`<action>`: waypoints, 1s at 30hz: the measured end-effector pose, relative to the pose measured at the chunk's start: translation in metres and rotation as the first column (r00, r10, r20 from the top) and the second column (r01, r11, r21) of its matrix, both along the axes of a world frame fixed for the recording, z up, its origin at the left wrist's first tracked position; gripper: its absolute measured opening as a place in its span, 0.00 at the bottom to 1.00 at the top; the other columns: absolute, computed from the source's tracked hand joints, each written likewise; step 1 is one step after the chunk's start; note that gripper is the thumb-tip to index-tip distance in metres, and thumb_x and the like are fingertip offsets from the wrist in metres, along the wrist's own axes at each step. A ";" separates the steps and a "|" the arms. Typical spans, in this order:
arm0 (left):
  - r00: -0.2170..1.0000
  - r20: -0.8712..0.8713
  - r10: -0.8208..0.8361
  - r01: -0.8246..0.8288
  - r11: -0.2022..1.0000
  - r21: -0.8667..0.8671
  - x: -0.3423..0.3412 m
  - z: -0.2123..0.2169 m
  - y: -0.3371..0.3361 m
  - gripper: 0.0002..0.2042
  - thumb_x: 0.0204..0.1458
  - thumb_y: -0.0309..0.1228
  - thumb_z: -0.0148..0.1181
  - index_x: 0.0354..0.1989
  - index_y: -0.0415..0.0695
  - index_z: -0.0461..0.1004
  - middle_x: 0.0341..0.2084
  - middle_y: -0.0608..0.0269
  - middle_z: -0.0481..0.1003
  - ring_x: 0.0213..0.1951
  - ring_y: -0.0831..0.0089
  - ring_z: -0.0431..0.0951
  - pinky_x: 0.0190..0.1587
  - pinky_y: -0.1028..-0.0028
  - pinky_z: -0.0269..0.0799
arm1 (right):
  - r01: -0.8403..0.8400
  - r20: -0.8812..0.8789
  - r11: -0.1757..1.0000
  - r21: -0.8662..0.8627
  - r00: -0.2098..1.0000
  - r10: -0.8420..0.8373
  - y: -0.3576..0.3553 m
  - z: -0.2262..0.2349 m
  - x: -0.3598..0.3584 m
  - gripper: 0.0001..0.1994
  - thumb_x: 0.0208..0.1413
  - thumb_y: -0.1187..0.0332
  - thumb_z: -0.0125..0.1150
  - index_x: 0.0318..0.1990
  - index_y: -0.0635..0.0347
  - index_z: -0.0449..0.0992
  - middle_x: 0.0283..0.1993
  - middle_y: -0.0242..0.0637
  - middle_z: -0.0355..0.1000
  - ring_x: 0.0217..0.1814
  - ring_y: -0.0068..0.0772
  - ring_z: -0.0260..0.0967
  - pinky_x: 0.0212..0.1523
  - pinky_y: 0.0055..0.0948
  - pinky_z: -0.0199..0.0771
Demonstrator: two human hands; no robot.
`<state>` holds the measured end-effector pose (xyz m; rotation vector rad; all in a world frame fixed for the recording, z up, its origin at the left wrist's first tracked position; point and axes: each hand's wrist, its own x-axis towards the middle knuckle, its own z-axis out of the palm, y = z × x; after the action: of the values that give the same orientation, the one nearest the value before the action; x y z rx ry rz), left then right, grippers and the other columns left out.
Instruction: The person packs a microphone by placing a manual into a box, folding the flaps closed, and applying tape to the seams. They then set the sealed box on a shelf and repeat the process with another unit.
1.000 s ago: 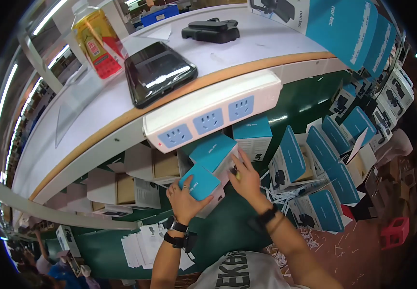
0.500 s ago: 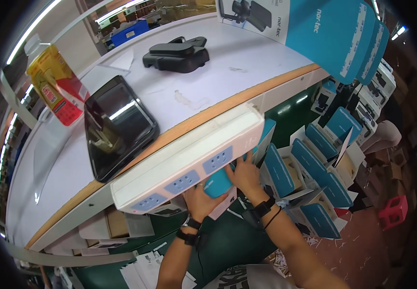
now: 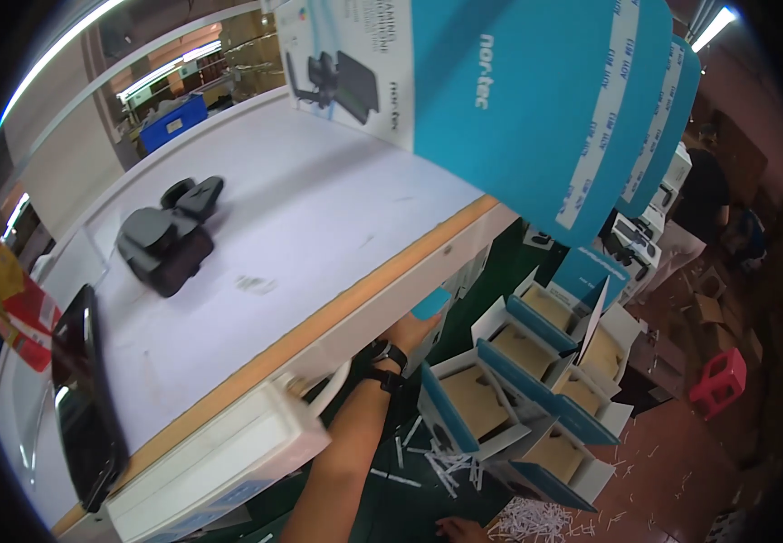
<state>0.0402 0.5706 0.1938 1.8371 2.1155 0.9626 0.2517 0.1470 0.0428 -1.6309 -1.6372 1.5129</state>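
Observation:
My left hand (image 3: 407,333), with a watch and a black strap at the wrist, reaches under the edge of the white shelf. Its fingers close on a teal-and-white box (image 3: 429,305); the shelf edge hides part of both. At the lower edge my right hand (image 3: 461,529) shows only in part. It looks open, fingers loosely apart with nothing seen in them, low beside a heap of white paper strips (image 3: 534,523). Several open teal-and-white boxes (image 3: 475,403) with brown cardboard inside stand to the right of my left hand.
On the white shelf (image 3: 319,226) are a black phone mount (image 3: 167,237), a black phone (image 3: 84,398), a bottle (image 3: 13,303) and large teal boxes (image 3: 509,100). A white power strip (image 3: 219,457) hangs along its front. A pink stool (image 3: 719,382) stands on the floor at right.
My view has swung to the right. My left hand has moved farther away, still with a teal-and-white box. My right hand has left the box and dropped to the lower edge.

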 end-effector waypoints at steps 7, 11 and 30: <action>0.983 0.114 -0.143 0.130 0.985 0.115 0.021 0.001 0.078 0.38 0.39 0.65 0.70 0.56 0.51 0.80 0.55 0.43 0.73 0.61 0.46 0.71 0.65 0.43 0.58 | 0.111 -0.145 0.982 -0.151 0.980 -0.133 0.050 -0.007 0.014 0.19 0.77 0.55 0.46 0.55 0.59 0.79 0.39 0.35 0.79 0.35 0.30 0.76 0.38 0.33 0.77; 0.900 -0.435 -0.012 0.160 0.939 0.304 -0.027 0.010 0.031 0.32 0.44 0.57 0.68 0.55 0.50 0.80 0.51 0.43 0.76 0.58 0.47 0.74 0.62 0.43 0.62 | 0.048 -0.267 0.965 -0.258 0.956 -0.119 0.049 -0.013 -0.003 0.17 0.75 0.57 0.50 0.55 0.59 0.79 0.42 0.34 0.81 0.37 0.27 0.76 0.39 0.30 0.76; 0.888 -0.456 -0.060 -0.152 0.897 -0.414 -0.198 0.076 -0.450 0.11 0.52 0.26 0.62 0.45 0.45 0.81 0.41 0.50 0.80 0.48 0.51 0.81 0.53 0.56 0.76 | 0.067 -0.475 0.983 -0.171 0.868 -0.142 0.133 0.035 -0.225 0.23 0.74 0.52 0.48 0.69 0.50 0.71 0.52 0.32 0.76 0.29 0.17 0.61 0.28 0.21 0.64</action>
<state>-0.1583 0.1203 0.2694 1.8977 2.3817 0.0077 0.0267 0.2798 0.0776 -1.2384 -1.1654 1.8380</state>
